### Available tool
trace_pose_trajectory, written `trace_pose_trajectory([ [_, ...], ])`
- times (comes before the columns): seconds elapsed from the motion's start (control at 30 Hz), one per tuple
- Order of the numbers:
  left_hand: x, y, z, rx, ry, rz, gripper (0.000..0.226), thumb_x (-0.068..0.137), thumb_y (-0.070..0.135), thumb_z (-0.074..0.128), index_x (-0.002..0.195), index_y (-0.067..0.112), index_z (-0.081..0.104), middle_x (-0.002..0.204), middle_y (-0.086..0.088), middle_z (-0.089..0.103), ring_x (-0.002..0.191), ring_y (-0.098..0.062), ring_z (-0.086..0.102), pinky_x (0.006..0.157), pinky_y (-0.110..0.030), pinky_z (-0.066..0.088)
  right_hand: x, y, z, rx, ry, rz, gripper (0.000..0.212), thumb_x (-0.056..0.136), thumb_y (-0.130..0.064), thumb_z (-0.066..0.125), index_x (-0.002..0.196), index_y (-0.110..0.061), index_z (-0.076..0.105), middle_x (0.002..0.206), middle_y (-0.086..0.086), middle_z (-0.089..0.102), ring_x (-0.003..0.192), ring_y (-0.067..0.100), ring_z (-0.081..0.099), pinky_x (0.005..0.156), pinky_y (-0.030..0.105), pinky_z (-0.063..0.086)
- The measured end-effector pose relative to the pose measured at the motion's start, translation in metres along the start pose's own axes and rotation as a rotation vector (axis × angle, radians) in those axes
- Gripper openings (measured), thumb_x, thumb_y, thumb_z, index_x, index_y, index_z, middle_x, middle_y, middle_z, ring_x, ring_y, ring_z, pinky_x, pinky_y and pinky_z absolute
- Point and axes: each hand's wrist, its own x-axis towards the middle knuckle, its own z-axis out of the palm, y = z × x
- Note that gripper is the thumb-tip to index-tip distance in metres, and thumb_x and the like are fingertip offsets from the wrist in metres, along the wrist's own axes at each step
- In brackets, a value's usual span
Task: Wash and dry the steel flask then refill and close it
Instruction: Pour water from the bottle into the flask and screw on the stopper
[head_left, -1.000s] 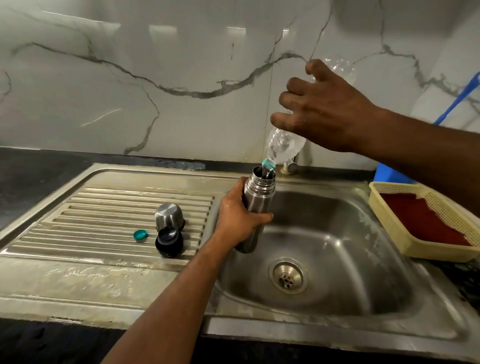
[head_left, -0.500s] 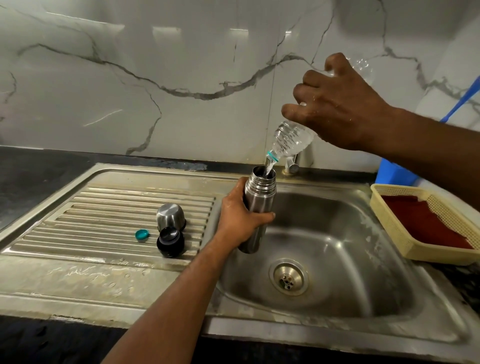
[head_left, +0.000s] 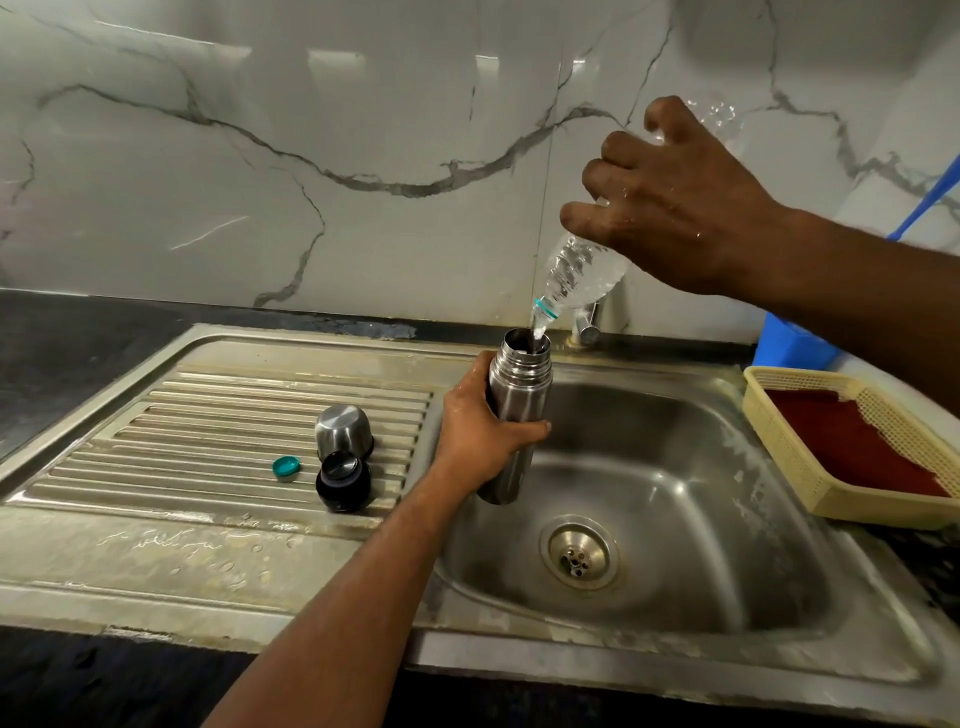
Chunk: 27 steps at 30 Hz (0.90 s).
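— What carries everything?
— A steel sink unit (head_left: 156, 561). On its ribbed drainboard stand a steel cup (head_left: 343, 432), a black stopper (head_left: 343, 480) touching it, and a teal cap (head_left: 285, 466) just beside.
— The right edge?
— A yellow basket (head_left: 789, 467).

The sink basin (head_left: 675, 467) is open from above; only the drain (head_left: 579, 556) sits at its floor. Over its left rim, the left hand (head_left: 483, 431) holds the flask (head_left: 517, 410) upright, and the tilted bottle (head_left: 576, 275) in the right hand (head_left: 675, 208) blocks the space directly above the flask mouth. The tap (head_left: 587, 319) stands just behind. On the draining board (head_left: 208, 431), the steel cup (head_left: 343, 428), black stopper (head_left: 343, 480) and small teal cap (head_left: 285, 466) cluster near its right end; the ribbed area left of them is open. The yellow basket (head_left: 810, 483) occupies the right rim.
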Motion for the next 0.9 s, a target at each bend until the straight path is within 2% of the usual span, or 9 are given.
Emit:
trace_pose_trajectory([
  [0.27, -0.001, 0.003, -0.001, -0.005, -0.008, -0.012, 0.076, 0.066, 0.013, 0.097, 0.126, 0.032, 0.054, 0.106, 0.023, 0.062, 0.095, 0.01, 0.059, 0.077, -0.007, 0.044, 0.005, -0.002, -0.004, 0.02, 0.051, -0.015, 0.029, 0.095, -0.009, 0.059, 0.123, -0.012, 0.054, 0.106, 0.017, 0.065, 0.105, 0.036, 0.06, 0.102, 0.055, 0.04],
  [0.4, -0.001, 0.003, -0.002, -0.005, 0.003, -0.007, 0.076, 0.065, 0.013, 0.098, 0.125, 0.031, 0.055, 0.109, 0.02, 0.064, 0.097, 0.005, 0.061, 0.081, -0.01, 0.047, 0.005, -0.003, -0.005, -0.011, 0.036, -0.029, 0.029, 0.096, -0.011, 0.057, 0.125, -0.013, 0.053, 0.108, 0.016, 0.065, 0.107, 0.034, 0.059, 0.103, 0.055, 0.039],
  [0.53, -0.001, 0.002, 0.0, -0.006, 0.02, -0.003, 0.077, 0.064, 0.014, 0.099, 0.127, 0.026, 0.058, 0.118, 0.012, 0.069, 0.107, -0.006, 0.066, 0.089, -0.02, 0.053, 0.005, -0.007, -0.004, -0.036, 0.049, -0.058, 0.026, 0.097, -0.012, 0.05, 0.123, -0.014, 0.054, 0.105, 0.014, 0.064, 0.107, 0.032, 0.058, 0.106, 0.055, 0.037],
  [0.63, -0.002, 0.003, 0.0, -0.007, 0.022, -0.002, 0.077, 0.064, 0.013, 0.098, 0.128, 0.026, 0.058, 0.119, 0.012, 0.069, 0.11, -0.009, 0.066, 0.09, -0.021, 0.052, 0.007, -0.012, -0.005, -0.043, 0.039, -0.089, 0.028, 0.098, -0.011, 0.046, 0.125, -0.014, 0.051, 0.107, 0.014, 0.063, 0.109, 0.032, 0.057, 0.107, 0.055, 0.036],
  [0.77, -0.002, 0.004, 0.0, -0.009, 0.017, -0.016, 0.078, 0.066, 0.013, 0.097, 0.13, 0.028, 0.056, 0.118, 0.015, 0.066, 0.109, -0.007, 0.064, 0.086, -0.015, 0.048, 0.008, -0.016, -0.005, -0.068, 0.035, -0.107, 0.029, 0.098, -0.012, 0.046, 0.126, -0.014, 0.051, 0.109, 0.014, 0.064, 0.111, 0.032, 0.057, 0.107, 0.055, 0.037],
  [0.9, -0.002, 0.003, 0.001, -0.004, 0.021, -0.013, 0.078, 0.066, 0.014, 0.097, 0.131, 0.027, 0.056, 0.122, 0.011, 0.068, 0.111, -0.01, 0.065, 0.094, -0.027, 0.054, 0.01, -0.015, -0.005, -0.09, 0.035, -0.096, 0.03, 0.099, -0.015, 0.055, 0.128, -0.013, 0.05, 0.114, 0.016, 0.064, 0.113, 0.034, 0.058, 0.108, 0.055, 0.037],
])
